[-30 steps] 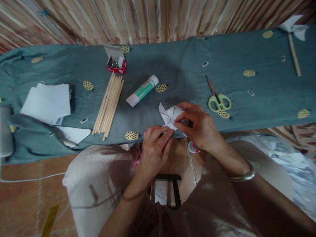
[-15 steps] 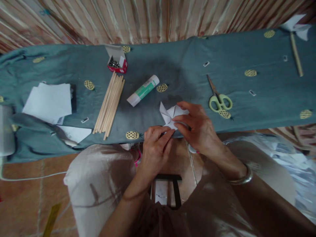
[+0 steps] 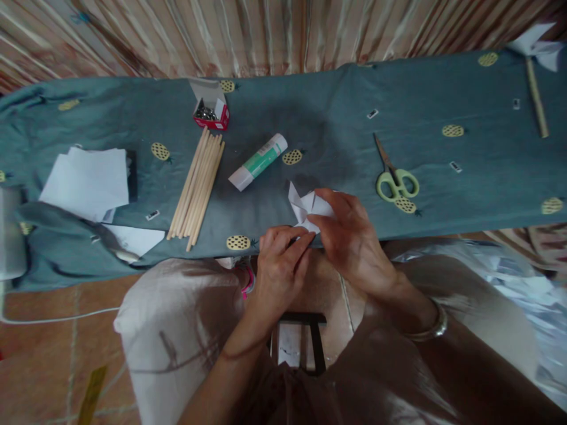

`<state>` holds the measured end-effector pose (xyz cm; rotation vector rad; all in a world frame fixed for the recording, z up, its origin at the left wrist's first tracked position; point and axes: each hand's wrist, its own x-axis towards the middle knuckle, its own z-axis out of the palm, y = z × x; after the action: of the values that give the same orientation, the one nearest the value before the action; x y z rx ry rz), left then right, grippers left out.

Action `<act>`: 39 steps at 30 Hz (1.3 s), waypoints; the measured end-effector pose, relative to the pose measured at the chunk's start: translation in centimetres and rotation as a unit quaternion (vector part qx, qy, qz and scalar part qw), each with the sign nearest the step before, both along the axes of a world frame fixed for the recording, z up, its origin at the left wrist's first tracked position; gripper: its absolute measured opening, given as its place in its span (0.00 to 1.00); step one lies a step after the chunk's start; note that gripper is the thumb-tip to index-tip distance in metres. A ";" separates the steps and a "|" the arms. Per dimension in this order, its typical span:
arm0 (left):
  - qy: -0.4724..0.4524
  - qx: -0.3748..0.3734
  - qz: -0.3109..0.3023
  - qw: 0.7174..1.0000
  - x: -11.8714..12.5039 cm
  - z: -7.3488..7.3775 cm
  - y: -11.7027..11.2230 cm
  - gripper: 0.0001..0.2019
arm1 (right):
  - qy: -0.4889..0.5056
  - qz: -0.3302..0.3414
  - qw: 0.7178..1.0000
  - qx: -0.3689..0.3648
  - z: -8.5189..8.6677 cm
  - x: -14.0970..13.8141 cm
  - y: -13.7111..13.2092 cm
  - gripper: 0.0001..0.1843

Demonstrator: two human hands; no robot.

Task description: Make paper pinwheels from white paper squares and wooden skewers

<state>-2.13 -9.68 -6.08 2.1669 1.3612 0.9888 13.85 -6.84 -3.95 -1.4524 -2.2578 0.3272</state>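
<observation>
A white paper pinwheel (image 3: 300,206) with folded blades is held at the near edge of the cloth-covered table. My left hand (image 3: 283,257) pinches its lower blade, fingers closed. From the right, my right hand (image 3: 348,236) grips it, thumb and index finger on the paper near the centre; the fingers hide part of the right blades. Just beyond the paper lies a glue stick (image 3: 259,162) with a green label. Green-handled scissors (image 3: 394,177) rest to the right of my hands.
Wooden sticks (image 3: 197,192) lie in a bundle at left, below an open red box (image 3: 211,112) of small metal pieces. White paper sheets (image 3: 88,183) are stacked at far left. A pinwheel on a stick (image 3: 535,97) lies at far right. A patterned green cloth (image 3: 336,124) covers the table.
My right hand has shifted its grip on the pinwheel, with thumb and index finger now closer together near the centre. My left hand stays almost in place.
</observation>
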 end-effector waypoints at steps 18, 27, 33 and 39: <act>0.006 0.008 0.010 1.000 0.1 -0.3 0.1 0.12 | 0.108 -0.027 0.994 0.012 -0.4 0.8 0.1 0.17; -0.005 0.023 0.009 1.000 0.1 -0.3 0.5 0.12 | 0.098 -0.104 0.990 -0.020 -0.3 2.4 2.7 0.21; 0.020 0.032 0.013 0.999 -0.6 -0.1 1.0 0.12 | 0.128 -0.119 0.982 -0.067 0.0 2.8 3.6 0.21; 0.033 0.036 0.033 0.998 -1.1 0.6 1.4 0.13 | 0.159 -0.165 0.970 -0.088 0.4 3.1 3.2 0.16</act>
<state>-3.22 -8.25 -5.51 2.2378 1.4569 1.0128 16.94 -3.67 -3.59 -1.6956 -1.7380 0.6157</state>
